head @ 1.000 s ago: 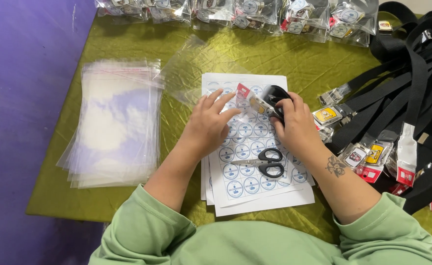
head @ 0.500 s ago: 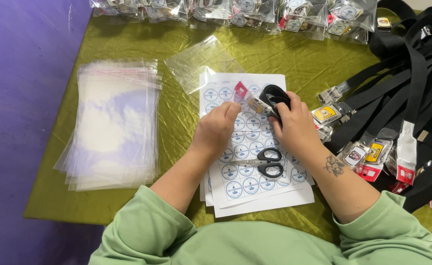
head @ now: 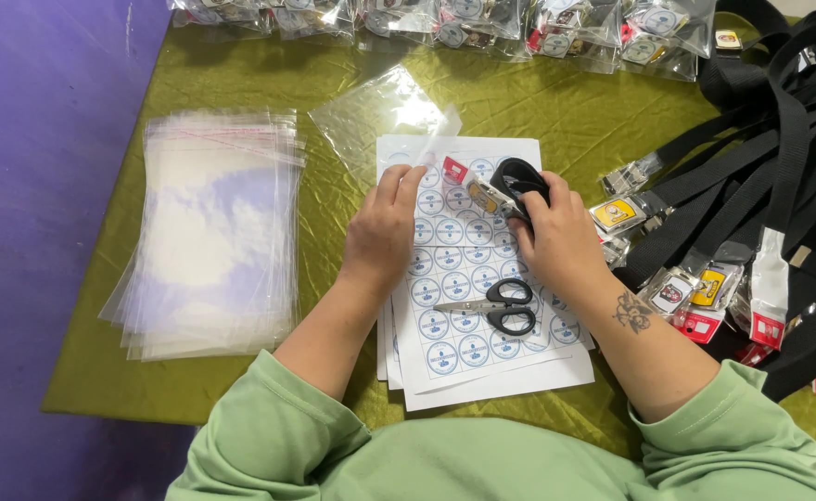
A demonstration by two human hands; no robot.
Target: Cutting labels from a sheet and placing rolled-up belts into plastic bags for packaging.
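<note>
fingers point(head: 406, 182) on glossy round-sticker sheet point(head: 468, 269) | right hand point(head: 556, 237) grips coiled black belt point(head: 517, 178)

We wear light green sweatshirt, sleeves pushed up forearms. Left hand point(head: 385, 232) bare. Right hand point(head: 556, 237) bare; small dark tattoo near wrist.

Rolled black belt point(head: 517, 176) with a metal buckle point(head: 488, 197) and small red tag point(head: 454, 171), gripped in the right hand point(head: 556, 237) above the sticker sheet point(head: 468, 269). Sticker sheet: white, printed with rows of round blue-and-white stickers, flat on the stack; left hand point(head: 385, 227) fingertips rest on its upper left part.
</note>
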